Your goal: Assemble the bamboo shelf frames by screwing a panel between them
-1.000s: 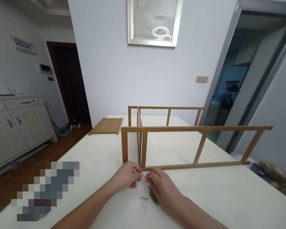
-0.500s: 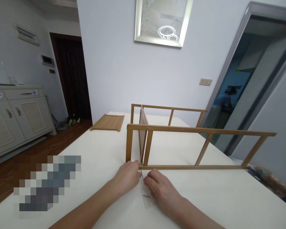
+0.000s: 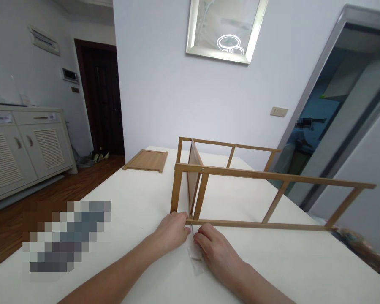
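A wooden rack frame (image 3: 256,173) lies on its side, with two ladder-like sides joined by a slatted panel (image 3: 194,164) near the left end. My left hand (image 3: 171,230) is closed around the near left corner of its lower rail. My right hand (image 3: 217,249) pinches a thin metal rod like a hex key (image 3: 191,230), whose tip meets the near face of that rail by the panel; its other end is hidden by the fingers. Under the right fingers, a small clear plastic bag (image 3: 196,264) lies on the table.
The white table (image 3: 139,198) carries another wooden panel (image 3: 148,161) at the far left. A blurred-out dark object (image 3: 69,238) is at the left edge. Behind the table stands a wall with a framed picture (image 3: 224,59). A doorway opens at right, and a white cabinet (image 3: 28,147) stands left.
The whole view has shifted slightly, so the rack and hands appear a little further right. Both hands keep their grips, and the rod stays at the rail.
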Demonstrator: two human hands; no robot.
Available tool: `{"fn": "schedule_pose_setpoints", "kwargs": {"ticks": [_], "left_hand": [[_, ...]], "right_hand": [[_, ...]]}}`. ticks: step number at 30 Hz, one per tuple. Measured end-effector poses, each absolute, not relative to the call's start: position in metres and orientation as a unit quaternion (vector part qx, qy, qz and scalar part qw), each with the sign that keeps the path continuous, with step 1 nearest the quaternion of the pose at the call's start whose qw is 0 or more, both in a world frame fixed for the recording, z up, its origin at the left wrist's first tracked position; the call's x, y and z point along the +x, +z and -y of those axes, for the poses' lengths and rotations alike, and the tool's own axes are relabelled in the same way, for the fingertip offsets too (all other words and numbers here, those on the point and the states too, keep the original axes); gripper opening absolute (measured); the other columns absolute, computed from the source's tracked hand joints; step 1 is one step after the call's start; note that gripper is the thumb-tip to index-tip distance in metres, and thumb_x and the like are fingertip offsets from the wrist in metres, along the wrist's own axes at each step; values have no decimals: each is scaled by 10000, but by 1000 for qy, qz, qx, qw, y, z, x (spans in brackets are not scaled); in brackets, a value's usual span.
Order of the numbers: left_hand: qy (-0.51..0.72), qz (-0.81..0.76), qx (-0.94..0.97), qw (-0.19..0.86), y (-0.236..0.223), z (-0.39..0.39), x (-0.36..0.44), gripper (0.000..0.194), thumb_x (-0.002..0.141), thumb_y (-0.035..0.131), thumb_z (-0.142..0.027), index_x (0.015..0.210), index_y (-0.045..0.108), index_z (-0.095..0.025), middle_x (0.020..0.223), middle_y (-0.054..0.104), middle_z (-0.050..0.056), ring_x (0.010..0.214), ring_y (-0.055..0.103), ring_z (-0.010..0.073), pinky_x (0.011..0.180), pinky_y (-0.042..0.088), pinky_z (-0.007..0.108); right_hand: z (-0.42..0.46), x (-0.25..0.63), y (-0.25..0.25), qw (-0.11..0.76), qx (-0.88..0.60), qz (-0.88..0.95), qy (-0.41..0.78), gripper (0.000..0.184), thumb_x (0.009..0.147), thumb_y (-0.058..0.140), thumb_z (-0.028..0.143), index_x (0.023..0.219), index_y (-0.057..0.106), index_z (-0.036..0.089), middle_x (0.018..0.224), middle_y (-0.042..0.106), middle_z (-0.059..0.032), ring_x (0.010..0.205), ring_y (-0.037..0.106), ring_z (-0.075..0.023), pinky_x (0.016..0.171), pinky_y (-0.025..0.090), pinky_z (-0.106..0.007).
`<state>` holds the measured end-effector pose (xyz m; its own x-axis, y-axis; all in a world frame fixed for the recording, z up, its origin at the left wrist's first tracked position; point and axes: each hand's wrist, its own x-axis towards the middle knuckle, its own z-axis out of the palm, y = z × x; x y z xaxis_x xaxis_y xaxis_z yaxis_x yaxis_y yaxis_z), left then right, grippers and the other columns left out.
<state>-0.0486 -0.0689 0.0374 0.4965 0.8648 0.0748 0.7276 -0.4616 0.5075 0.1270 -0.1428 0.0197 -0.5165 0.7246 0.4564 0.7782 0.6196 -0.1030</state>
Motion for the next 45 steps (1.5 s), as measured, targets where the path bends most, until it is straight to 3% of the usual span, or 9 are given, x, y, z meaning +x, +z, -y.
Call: {"fn": "schedule_pose_setpoints", "kwargs": {"ticks": [19,25,29,35,39,45], "left_hand": [[173,-461,843,218,34,66,-49,191,756,559,-194,906,677,-204,925,748,120,908,693,321,720,459,344],[151,-468,843,216,37,67,-49,209,768,546,-208,937,668,-192,952,741,124,937,683,308,735,464,336],[135,-473,844,215,38,66,-49,222,778,544,-219,965,661,-192,973,736,111,954,678,290,757,470,326],[127,-472,844,220,39,67,-50,255,786,532,-234,1004,658,-194,996,728,103,966,670,280,780,477,331],[123,-469,844,229,43,67,-52,297,762,567,-252,1041,654,-198,962,734,82,920,680,257,734,481,302],[112,-465,846,235,48,67,-53,345,726,624,-260,1063,653,-193,950,740,69,901,684,244,707,474,276]], "right_hand": [[145,119,24,201,-438,872,-79,204,873,466,23,776,564,173,824,550,-28,749,497,-152,615,361,-246],[138,120,20,247,-474,845,23,229,848,505,12,827,662,177,820,601,-31,741,558,-150,640,416,-240],[133,120,22,294,-534,783,122,127,777,660,54,779,649,180,789,622,-7,697,574,-131,641,432,-229],[134,120,23,294,-565,758,141,107,768,707,107,717,651,183,787,627,-13,676,570,-133,626,428,-241],[137,123,22,287,-523,799,70,99,829,647,106,779,675,187,793,630,-26,723,571,-148,662,433,-256],[140,124,24,210,-407,865,-205,210,892,549,107,692,582,164,699,566,-35,686,469,-170,648,351,-322]]}}
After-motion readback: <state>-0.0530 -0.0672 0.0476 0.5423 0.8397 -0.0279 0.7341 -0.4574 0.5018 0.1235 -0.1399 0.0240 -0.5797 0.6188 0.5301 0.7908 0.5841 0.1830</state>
